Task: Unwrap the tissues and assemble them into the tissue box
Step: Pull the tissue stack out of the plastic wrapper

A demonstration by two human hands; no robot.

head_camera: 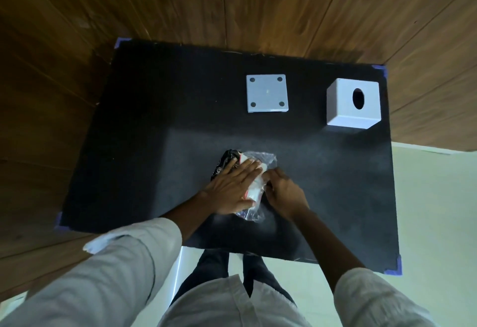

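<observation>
A tissue pack [254,192] in clear and black-printed plastic wrap lies near the middle of the black table [160,125]. My left hand [232,187] presses flat on top of the pack, fingers spread. My right hand [285,192] pinches the clear wrap at the pack's right side. Loose wrap [265,157] sticks out beyond the fingers and below them. At the far right stands the white cube tissue box cover [348,112], with a round hole on top. Its flat white base plate [267,93], with a hole in each corner, lies to the left of it.
The table stands against wood-panelled walls at the back and left. Blue tape marks the table's corners [395,264]. A pale floor [433,210] lies to the right and below; my legs show under the near edge.
</observation>
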